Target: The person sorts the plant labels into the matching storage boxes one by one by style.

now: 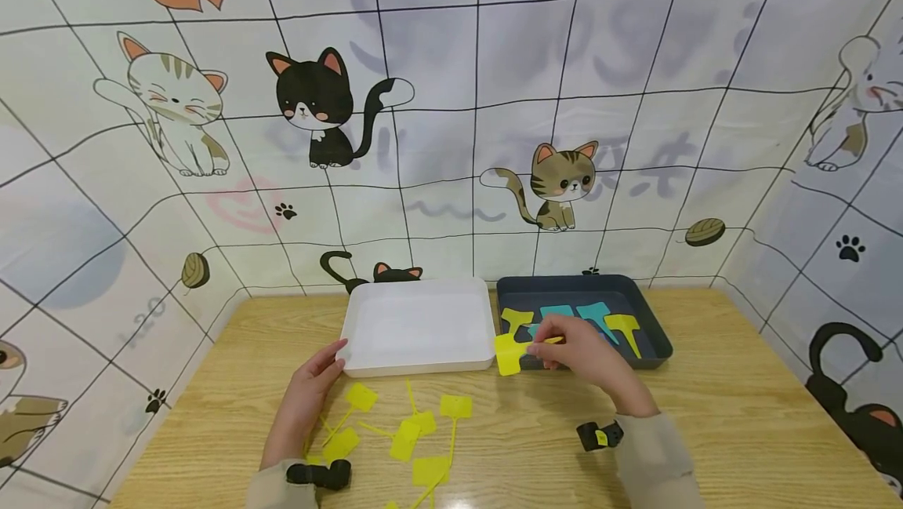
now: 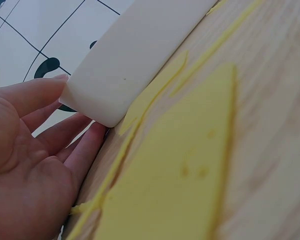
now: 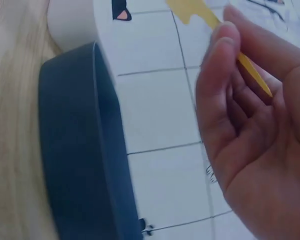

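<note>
My right hand [image 1: 585,348] pinches a yellow T-shaped plant label [image 1: 509,354] by its stem between thumb and fingers. The label's broad head points left, over the front left corner of a dark blue tray [image 1: 659,340]. In the right wrist view the stem [image 3: 254,75] slants past the fingertips. At the front left corner of a white tray [image 1: 419,329], my left hand [image 1: 310,391] rests its fingers against the side. The left wrist view shows these fingers [image 2: 82,127] fairly straight, touching the white corner [image 2: 95,95].
Several yellow plant labels [image 1: 405,440] lie scattered on the wooden table [image 1: 529,438] in front of the white tray. Inside the dark tray lie yellow labels [image 1: 624,327] and turquoise labels [image 1: 596,311]. A cat-patterned cloth [image 1: 437,140] encloses the table's back and sides.
</note>
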Motion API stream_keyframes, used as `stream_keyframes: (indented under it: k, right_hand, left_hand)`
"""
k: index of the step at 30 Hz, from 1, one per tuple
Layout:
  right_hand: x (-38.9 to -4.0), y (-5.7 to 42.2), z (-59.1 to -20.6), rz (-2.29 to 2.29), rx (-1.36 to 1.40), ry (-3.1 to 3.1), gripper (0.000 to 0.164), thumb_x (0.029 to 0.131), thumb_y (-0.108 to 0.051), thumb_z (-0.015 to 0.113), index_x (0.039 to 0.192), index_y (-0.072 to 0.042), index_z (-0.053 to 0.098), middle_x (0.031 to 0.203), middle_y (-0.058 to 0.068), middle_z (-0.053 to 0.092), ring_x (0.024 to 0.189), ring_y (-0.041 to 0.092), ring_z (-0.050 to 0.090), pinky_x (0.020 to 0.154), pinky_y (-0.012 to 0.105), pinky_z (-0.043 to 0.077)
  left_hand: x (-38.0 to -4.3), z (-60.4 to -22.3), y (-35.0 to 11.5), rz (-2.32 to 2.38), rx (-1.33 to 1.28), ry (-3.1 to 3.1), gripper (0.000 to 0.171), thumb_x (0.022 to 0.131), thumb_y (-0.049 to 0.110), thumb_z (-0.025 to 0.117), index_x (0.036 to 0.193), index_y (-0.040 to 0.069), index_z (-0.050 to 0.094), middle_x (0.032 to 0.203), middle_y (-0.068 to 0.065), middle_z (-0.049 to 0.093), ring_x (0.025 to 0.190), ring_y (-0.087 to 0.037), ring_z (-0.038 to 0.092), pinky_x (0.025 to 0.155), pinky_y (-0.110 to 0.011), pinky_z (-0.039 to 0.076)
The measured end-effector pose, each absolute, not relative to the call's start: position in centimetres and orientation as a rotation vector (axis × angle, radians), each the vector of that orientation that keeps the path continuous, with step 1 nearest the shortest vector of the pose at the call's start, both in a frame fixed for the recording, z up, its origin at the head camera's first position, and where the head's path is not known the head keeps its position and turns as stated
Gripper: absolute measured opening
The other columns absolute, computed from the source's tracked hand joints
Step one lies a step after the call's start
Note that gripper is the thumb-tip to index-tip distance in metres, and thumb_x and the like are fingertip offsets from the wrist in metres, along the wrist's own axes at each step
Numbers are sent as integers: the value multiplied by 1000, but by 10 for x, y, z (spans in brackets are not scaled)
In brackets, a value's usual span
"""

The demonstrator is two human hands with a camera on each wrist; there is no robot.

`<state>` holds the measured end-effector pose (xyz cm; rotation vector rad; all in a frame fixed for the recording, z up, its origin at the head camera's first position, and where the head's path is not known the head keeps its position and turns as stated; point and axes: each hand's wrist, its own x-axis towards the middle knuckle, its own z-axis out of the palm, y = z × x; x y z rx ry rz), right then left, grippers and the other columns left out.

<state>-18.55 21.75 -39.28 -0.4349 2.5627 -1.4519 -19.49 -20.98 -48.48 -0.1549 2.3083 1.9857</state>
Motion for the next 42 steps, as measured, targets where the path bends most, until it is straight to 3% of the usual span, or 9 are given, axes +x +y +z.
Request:
stream_keyframes:
  k: [6,13,19,24,30,34,42]
  right_hand:
    - [-195,234,-403,-1753,-230,2499,35,80,-38,64,92,-6,56,85,16,60,74,33,59,71,44,49]
    - [-201,252,-411,-2042,-34,2496,39,82,-37,61,101,-3,57,96,19,59,80,25,60,73,30,51]
    - [-201,266,-418,-2105,-25,2502,39,86,-35,57,110,-5,59,101,13,61,85,22,60,71,23,50]
    - [-209,278,-433,-2124,-105,2442,41,88,-33,55,118,-5,57,108,11,61,90,23,60,72,26,51]
    - [-222,294,-460,-2215,-60,2372,44,87,-36,54,121,-8,56,113,15,59,91,21,61,71,27,51]
    - [-224,303,-468,-2286,36,2336,45,87,-38,55,121,-10,56,113,11,60,91,19,61,71,26,51]
    - [-224,324,-477,-2308,169,2319,53,85,-45,54,125,-10,51,118,6,57,98,17,59,74,25,50]
  left_hand:
    - [-194,-484,-210,1982,-157,2310,39,92,26,50,130,23,47,139,2,33,125,-15,31,102,-33,27]
    - [-194,-484,-209,1969,-169,2315,39,92,26,51,130,24,47,139,2,33,124,-15,33,102,-33,28]
    - [-195,-485,-210,1968,-162,2320,40,92,26,51,131,23,46,138,2,34,122,-13,34,94,-18,34]
    - [-195,-486,-210,1969,-148,2321,43,90,31,52,131,23,46,138,2,34,122,-13,34,89,-11,35]
    - [-195,-487,-210,1977,-152,2316,41,90,29,52,130,24,46,137,3,35,121,-12,36,92,-15,35]
    - [-195,-487,-210,1970,-164,2315,39,91,28,51,130,24,46,138,2,35,122,-12,36,97,-22,32]
    - [-195,-486,-210,1964,-157,2325,39,91,28,51,130,24,46,137,3,35,122,-11,36,95,-20,33]
